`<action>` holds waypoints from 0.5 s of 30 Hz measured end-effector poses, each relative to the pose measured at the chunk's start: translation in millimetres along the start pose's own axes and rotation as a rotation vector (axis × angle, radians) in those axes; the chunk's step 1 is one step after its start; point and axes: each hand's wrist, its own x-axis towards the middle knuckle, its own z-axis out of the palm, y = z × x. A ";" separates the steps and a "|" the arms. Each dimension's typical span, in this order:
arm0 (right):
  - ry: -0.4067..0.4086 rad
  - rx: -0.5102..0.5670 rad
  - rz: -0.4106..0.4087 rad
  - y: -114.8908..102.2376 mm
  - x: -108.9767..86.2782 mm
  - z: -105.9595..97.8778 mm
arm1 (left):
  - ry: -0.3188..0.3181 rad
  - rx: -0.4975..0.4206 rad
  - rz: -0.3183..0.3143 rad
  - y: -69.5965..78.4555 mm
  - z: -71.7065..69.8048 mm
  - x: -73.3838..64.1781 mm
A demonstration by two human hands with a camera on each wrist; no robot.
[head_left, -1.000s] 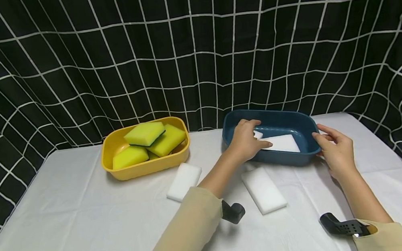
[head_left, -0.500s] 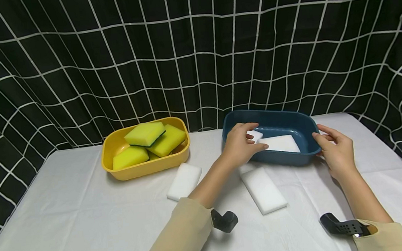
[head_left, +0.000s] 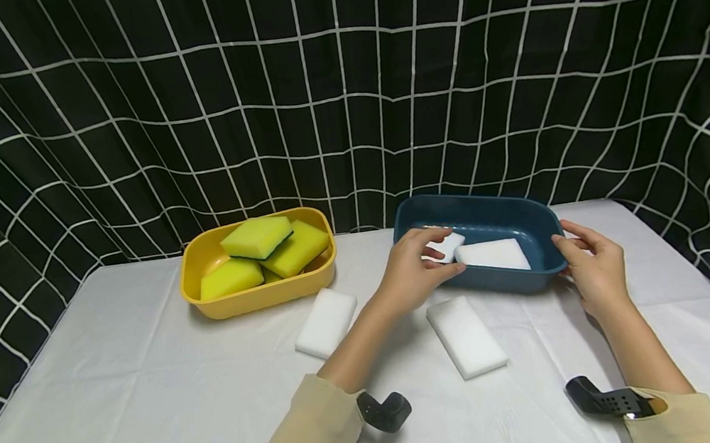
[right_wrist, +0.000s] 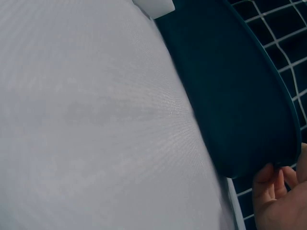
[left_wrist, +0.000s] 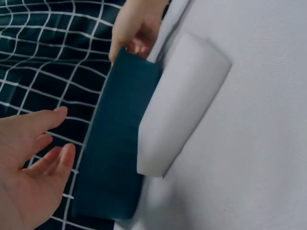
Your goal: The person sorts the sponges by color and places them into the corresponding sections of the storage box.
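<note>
My left hand (head_left: 412,267) is over the near left rim of the blue basin (head_left: 495,281), its fingers loosely bent with nothing between them. At the basin's right end, my right hand (head_left: 597,266) pinches the rim between thumb and fingers, as the right wrist view also shows. Inside the basin lie two white sponges: one flat toward the front (head_left: 496,255), the other (head_left: 450,246) partly behind my left fingers. Just in front of the basin, a white sponge (head_left: 467,337) lies on the cloth. Another white sponge (head_left: 325,323) rests left of my left forearm, which partly covers it.
A yellow basin (head_left: 260,302) stands at the back left, holding several yellow sponges (head_left: 257,237) with dark green undersides. White cloth (head_left: 155,412) covers the table. Behind hangs a black curtain (head_left: 345,122) with a white grid.
My left hand has drawn back leftward and toward me from above the basin, uncovering more of the white sponge at its left end. The right hand stays on the rim.
</note>
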 end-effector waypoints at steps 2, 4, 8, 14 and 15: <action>-0.001 -0.006 0.001 0.0 0.1 -0.1 | 0.001 0.006 0.007 -0.5 -0.2 -3.5; -0.002 -0.010 0.002 -0.1 0.1 -0.2 | 0.000 0.014 0.017 -1.3 -0.2 -7.0; -0.001 -0.011 -0.001 -0.4 -0.5 -0.3 | 0.001 0.019 0.032 -4.2 0.9 -13.5; 0.002 -0.010 -0.002 -0.7 -1.0 -0.1 | 0.000 -0.019 0.011 -10.9 3.8 -22.1; 0.002 -0.011 -0.001 -0.6 -0.9 -0.1 | 0.000 -0.024 0.008 -11.9 4.5 -23.4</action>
